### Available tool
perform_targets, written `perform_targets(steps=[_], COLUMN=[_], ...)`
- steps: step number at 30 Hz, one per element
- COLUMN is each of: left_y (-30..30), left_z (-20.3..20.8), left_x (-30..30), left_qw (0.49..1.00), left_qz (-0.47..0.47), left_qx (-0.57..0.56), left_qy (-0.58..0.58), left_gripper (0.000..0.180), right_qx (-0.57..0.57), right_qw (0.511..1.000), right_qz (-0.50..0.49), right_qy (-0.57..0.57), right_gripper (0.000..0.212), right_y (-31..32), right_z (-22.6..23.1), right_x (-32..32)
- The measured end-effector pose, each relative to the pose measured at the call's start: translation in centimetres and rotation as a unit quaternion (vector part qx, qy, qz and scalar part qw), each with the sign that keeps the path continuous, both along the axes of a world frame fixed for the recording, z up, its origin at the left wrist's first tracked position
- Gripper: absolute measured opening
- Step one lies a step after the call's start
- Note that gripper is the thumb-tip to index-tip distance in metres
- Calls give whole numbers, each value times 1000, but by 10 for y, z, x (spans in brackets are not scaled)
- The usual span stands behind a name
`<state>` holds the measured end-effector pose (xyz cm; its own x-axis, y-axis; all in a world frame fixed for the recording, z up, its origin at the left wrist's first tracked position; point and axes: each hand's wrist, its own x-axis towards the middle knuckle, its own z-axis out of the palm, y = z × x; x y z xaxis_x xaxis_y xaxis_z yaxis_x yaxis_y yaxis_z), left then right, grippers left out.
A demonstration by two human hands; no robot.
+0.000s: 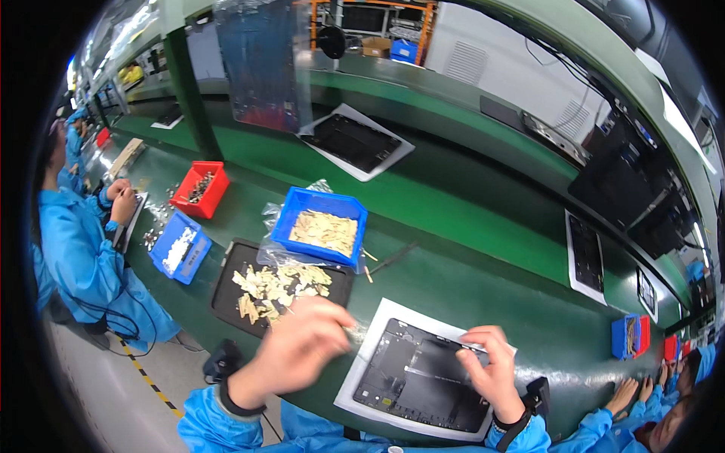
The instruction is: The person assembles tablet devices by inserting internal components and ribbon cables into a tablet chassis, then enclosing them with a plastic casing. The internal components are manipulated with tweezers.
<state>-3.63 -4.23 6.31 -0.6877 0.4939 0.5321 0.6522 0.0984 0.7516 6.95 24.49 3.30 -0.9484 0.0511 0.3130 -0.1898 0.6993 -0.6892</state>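
A black tablet-like housing, its inner side up with small parts along the edges, lies on a white sheet before me. My right hand is over its right side, thumb and index finger apart, with nothing visible between them. My left hand is between the housing and a black tray; motion smears its fingers, so I cannot make out whether they hold anything. Many small cream-coloured strips lie loose in the tray. Behind it, a blue bin holds more of these strips.
A red bin and a smaller blue bin with small parts stand to the left. Co-workers in blue sit at left and lower right. More housings lie on the green line beyond. A thin dark tool lies behind the sheet.
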Motion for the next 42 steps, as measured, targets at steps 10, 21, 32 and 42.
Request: perform_targets(steps=[10, 21, 32, 42], left_y=[57, 58, 56, 54], left_z=[-41, -46, -22, -33], left_x=[32, 45, 38, 35], left_qw=[975, 866, 946, 989], left_qz=[-222, -147, -92, 62], left_qx=[10, 49, -159, -96], left_qy=[-32, -475, -268, 99], left_gripper=[21, 17, 14, 20], right_qx=[-583, -440, -114, -173], right_qw=[698, 832, 984, 983], right_qz=[217, 106, 114, 50], right_qy=[-355, -322, -76, -47], right_gripper=[16, 19, 15, 18], right_y=[-37, -43, -43, -45], right_z=[-6, -19, -4, 6], right_x=[22, 19, 6, -4])
